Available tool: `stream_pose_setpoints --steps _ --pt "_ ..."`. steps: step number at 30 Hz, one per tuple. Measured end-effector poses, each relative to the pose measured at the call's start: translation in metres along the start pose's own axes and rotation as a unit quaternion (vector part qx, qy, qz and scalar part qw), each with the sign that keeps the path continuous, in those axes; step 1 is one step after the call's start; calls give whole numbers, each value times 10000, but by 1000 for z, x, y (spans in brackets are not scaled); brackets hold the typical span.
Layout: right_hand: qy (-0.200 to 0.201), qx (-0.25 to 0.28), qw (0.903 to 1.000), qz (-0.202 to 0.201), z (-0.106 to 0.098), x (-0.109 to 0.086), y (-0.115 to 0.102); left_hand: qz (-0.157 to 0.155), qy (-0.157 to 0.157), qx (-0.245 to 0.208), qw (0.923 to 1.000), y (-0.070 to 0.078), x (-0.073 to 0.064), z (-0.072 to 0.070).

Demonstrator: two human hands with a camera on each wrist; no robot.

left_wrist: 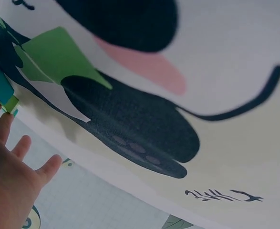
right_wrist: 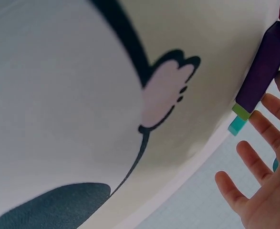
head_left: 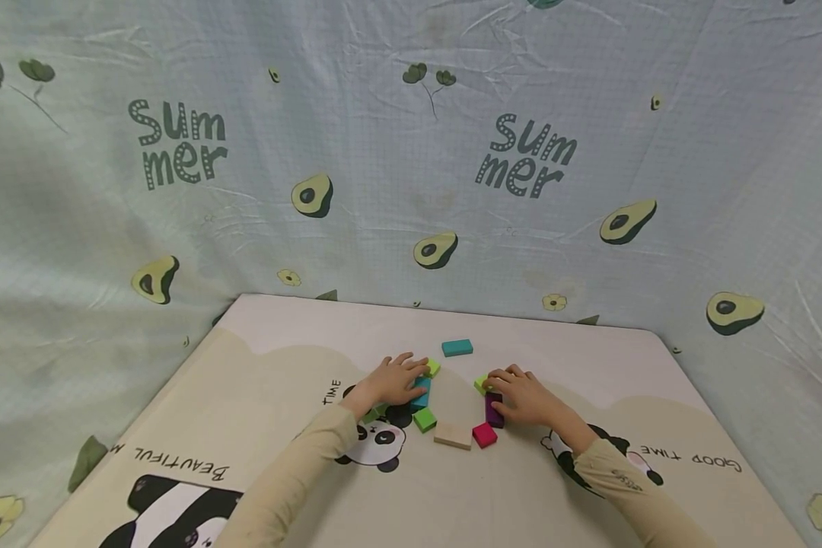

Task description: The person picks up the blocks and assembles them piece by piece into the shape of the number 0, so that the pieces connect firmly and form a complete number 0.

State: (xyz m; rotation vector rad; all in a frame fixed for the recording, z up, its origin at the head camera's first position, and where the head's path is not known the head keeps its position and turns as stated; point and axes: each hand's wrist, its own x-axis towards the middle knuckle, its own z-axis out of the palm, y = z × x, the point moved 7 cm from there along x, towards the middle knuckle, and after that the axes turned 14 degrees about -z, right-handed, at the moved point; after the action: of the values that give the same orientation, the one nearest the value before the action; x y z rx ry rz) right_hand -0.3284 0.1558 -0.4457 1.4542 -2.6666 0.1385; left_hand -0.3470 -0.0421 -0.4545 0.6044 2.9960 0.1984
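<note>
Blocks form a rough ring on the table. On its left side my left hand stretches over a blue block, fingertips at a lime green block beyond it. In the left wrist view the left fingers are spread, two tips right at the lime block's edge. Opposite, my right hand has its fingertips at another lime block and its thumb beside a purple block. The right wrist view has these fingers fairly straight and apart, near the end of the purple block.
A teal block lies at the back of the ring. Along the front are a green block, a plain wooden block and a red block. The tabletop cover has panda prints; a patterned curtain hangs behind.
</note>
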Motion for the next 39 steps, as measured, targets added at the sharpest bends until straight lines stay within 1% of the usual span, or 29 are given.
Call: stream_pose_setpoints --steps 7,14,20,26,34,39 --pt "57 -43 10000 14 1 -1 0 128 116 -95 9998 1 -3 -3" --pt "46 -3 10000 50 2 -1 0 117 92 -37 9999 0 -3 0" --pt "69 -16 10000 53 2 -1 -1 118 151 -61 9998 -1 -2 0" --pt "67 -80 9999 13 2 -2 -4 126 59 -112 9998 -3 -3 1" --pt "42 -10 9999 92 4 -1 -6 227 -142 -288 9992 -5 -4 1" --pt "69 26 9999 131 4 -1 -7 246 -250 -244 9991 -4 -4 1"
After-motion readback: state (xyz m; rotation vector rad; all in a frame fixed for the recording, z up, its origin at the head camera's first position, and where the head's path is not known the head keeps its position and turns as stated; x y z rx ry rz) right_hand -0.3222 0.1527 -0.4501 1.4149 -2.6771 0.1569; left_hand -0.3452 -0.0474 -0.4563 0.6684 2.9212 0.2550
